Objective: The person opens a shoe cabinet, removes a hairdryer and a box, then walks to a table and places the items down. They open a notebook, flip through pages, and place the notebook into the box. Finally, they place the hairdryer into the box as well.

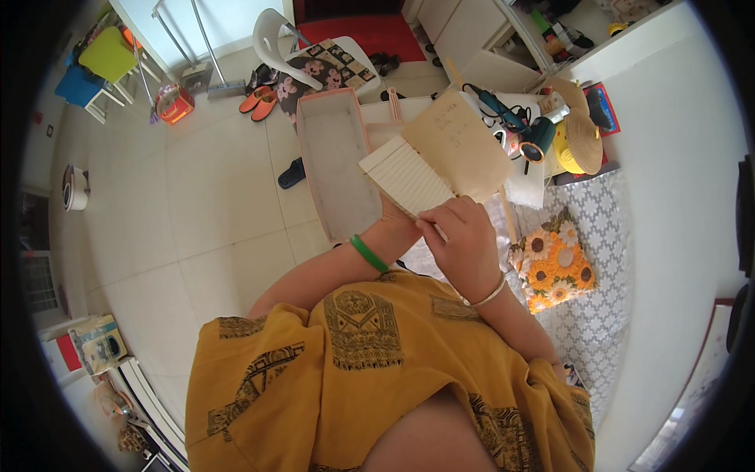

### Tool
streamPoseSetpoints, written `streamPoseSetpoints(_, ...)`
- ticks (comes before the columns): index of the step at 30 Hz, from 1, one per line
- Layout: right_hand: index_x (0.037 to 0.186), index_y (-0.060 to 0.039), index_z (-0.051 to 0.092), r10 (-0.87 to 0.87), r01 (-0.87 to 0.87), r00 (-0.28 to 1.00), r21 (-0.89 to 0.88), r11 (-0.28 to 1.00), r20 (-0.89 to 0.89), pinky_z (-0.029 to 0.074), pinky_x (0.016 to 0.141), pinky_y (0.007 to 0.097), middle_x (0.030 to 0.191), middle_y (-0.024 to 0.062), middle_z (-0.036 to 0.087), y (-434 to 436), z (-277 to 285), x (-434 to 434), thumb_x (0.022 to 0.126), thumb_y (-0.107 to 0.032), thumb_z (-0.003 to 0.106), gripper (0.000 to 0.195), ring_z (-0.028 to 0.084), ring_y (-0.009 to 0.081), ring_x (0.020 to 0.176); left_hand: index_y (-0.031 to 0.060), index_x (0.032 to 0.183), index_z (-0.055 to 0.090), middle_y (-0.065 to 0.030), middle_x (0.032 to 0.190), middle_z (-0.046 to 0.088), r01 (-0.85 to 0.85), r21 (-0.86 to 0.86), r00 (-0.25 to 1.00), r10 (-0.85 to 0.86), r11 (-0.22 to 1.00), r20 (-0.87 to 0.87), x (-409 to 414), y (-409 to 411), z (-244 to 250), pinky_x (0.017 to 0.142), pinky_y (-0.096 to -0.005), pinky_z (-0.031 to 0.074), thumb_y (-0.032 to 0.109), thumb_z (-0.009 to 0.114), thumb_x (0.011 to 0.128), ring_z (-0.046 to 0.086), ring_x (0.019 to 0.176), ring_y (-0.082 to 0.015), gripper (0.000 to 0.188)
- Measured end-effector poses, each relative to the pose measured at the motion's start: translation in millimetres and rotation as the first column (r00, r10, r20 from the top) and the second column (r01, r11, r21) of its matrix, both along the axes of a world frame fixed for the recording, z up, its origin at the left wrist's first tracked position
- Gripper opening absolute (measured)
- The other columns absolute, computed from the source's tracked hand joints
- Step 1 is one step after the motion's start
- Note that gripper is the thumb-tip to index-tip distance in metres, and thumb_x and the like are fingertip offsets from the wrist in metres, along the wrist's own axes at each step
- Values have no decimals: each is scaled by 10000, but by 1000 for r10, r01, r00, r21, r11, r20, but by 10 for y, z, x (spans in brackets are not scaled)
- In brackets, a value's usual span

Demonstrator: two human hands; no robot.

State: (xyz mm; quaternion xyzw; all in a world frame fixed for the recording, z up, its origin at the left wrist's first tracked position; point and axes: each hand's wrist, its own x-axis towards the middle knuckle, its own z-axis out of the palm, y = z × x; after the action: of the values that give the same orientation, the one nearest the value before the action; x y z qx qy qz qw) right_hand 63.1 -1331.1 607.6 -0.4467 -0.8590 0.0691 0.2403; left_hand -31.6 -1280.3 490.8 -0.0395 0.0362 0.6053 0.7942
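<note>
An open notebook (410, 174) lies tilted across my hands, its lined page facing up. The brown kraft-paper cover (460, 147) is folded out to the upper right and bears handwriting. My left hand (398, 215), below a green wristband, supports the notebook from underneath; its fingers are hidden by the pages. Along the notebook's lower corner, my right hand (463, 233) pinches the page edges between thumb and fingers. Just beyond my left hand stands a long, pink-rimmed box (339, 171) with a pale inside.
At the right, a corded hair dryer (534, 138) and a straw hat (584, 141) sit on a cluttered table. A sunflower cushion (557, 259) rests on the patterned seat cover (607, 236). Ahead are a white chair (354, 50), orange shoes (259, 103) and a dark slipper (292, 174).
</note>
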Motion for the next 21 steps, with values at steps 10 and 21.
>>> streamPoseSetpoints(10, 1127, -78, 663, 75, -139, 951, -199, 970, -299, 517, 792, 318, 1041, 86, 657, -123, 107, 362, 682, -95, 822, 473, 621, 252, 920, 132, 1375, 428, -127, 1364, 493, 62, -24, 993, -59, 998, 106, -166, 191, -217, 998, -508, 452, 589, 273, 953, 501, 1231, -339, 641)
streamPoseSetpoints(21, 906, -34, 728, -184, -40, 847, -404, 914, -498, 498, 731, 277, 919, 85, 670, -201, -170, 438, 725, 70, 740, 209, 624, 190, 842, 78, 1317, 479, -158, 1282, 560, 233, -185, 964, -252, 955, -86, -177, 156, 39, 929, -482, 523, 551, 271, 971, 594, 1119, -333, 622)
